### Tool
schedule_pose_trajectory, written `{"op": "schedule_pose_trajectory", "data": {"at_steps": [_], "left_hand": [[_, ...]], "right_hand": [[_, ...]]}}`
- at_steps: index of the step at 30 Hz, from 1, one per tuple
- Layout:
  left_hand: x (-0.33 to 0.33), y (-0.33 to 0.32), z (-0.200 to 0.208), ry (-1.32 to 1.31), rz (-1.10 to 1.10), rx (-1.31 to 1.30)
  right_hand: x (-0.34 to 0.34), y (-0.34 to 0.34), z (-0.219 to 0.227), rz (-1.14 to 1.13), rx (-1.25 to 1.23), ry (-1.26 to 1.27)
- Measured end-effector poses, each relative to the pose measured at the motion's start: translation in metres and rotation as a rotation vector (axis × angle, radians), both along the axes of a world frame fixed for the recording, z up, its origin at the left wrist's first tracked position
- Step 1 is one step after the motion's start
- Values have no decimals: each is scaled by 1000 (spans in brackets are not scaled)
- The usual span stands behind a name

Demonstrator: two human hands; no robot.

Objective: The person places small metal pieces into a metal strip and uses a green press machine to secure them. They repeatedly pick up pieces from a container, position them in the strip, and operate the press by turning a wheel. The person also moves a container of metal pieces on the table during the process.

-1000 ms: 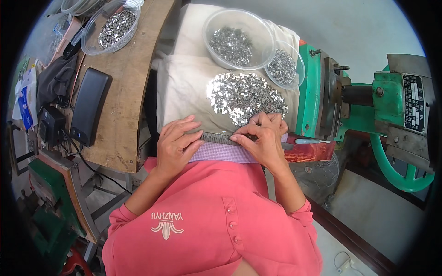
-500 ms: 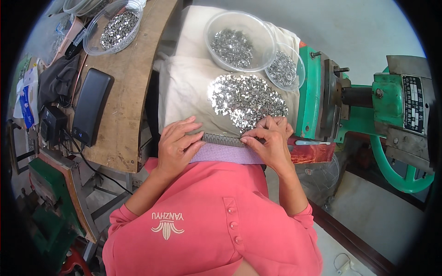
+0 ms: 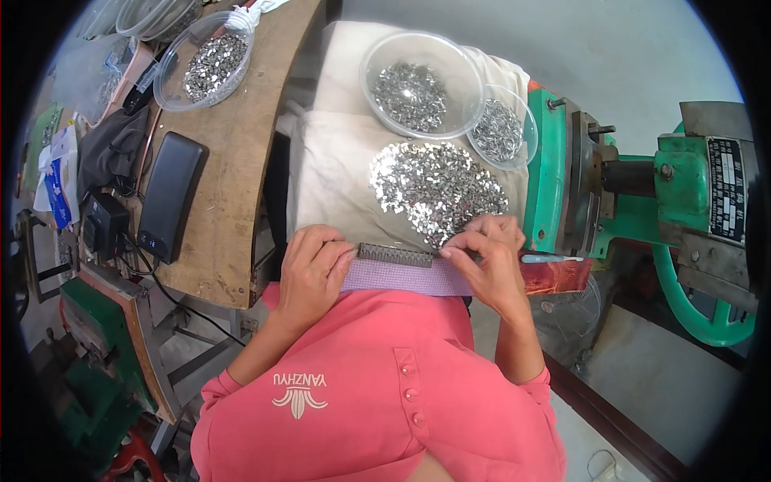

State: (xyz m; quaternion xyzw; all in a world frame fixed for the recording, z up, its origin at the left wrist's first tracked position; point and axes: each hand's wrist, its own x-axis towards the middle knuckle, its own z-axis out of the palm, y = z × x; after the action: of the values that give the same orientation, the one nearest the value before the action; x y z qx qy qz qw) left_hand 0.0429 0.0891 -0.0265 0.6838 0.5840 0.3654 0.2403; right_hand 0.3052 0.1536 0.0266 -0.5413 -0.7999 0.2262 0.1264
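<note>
1. Along the lilac cloth point(image 3: 393, 278), a dark ridged strip point(image 3: 395, 255) is laid.
2. Its left end is clamped by the left hand point(image 3: 313, 265).
3. Below heaped metal pieces point(image 3: 434, 183), the right hand point(image 3: 491, 255) is pinched together; its contents cannot be told.

A pile of small shiny metal pieces point(image 3: 438, 189) lies on a pale cloth point(image 3: 329, 161). On the wearer's side of the pile, a dark ridged strip point(image 3: 395, 255) runs crosswise along a purple checked cloth point(image 3: 385, 275). The left hand point(image 3: 315, 263), left of and nearer than the pile, has its fingertips at the strip's left end; the right hand point(image 3: 488, 253), by the pile's near right edge, bends its fingers beside the strip's other end, its grip too small to make out. Beyond the pile stand a large clear tub point(image 3: 463, 87) and a smaller tub point(image 3: 527, 128), both holding metal bits. Left of it, a wooden table point(image 3: 229, 193) bears a black slab-shaped device point(image 3: 171, 197); right of it stands a green machine point(image 3: 547, 173).
</note>
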Motion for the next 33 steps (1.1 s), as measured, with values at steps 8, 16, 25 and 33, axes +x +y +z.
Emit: {"op": "schedule_pose_trajectory", "data": {"at_steps": [8, 16, 25, 33], "left_hand": [[4, 10, 12, 6, -15, -215], [11, 19, 20, 126, -56, -271], [20, 28, 30, 260, -100, -330], [24, 30, 37, 328, -114, -421]], "right_hand": [[-29, 45, 23, -128, 377, 127], [-23, 74, 32, -287, 680, 76], [9, 72, 8, -333, 604, -108], [27, -3, -15, -326, 559, 12]]}}
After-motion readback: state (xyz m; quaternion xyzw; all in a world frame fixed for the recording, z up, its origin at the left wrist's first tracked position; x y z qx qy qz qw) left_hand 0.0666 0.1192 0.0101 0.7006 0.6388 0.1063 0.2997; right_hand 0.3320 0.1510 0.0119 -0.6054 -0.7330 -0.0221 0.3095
